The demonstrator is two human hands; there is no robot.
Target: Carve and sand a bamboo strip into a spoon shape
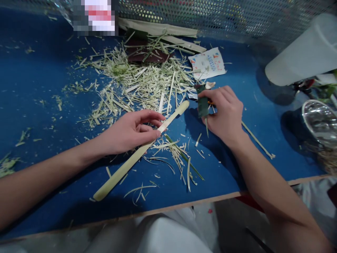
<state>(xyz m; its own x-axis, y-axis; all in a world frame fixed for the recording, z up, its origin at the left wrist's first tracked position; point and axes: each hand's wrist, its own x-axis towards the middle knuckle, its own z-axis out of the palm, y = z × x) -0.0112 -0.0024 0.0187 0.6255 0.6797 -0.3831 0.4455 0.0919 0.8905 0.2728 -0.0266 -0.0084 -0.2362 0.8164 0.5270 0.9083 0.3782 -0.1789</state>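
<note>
My left hand pinches a long pale green-yellow bamboo stick between thumb and fingers, near its narrowed neck. The stick slants over the table, its rounded tip up and to the right, its broad end towards me. My right hand is closed on a small dark green strip that looks like sandpaper. That strip is held just right of the stick's tip, apart from it. Under and behind the right hand, a small orange item and a pale scrap are partly hidden.
Bamboo shavings are heaped at the back, with a dark red sheet on them. A printed paper scrap lies beside the heap. At right stand a white plastic cup and a metal cup. Metal mesh borders the blue table.
</note>
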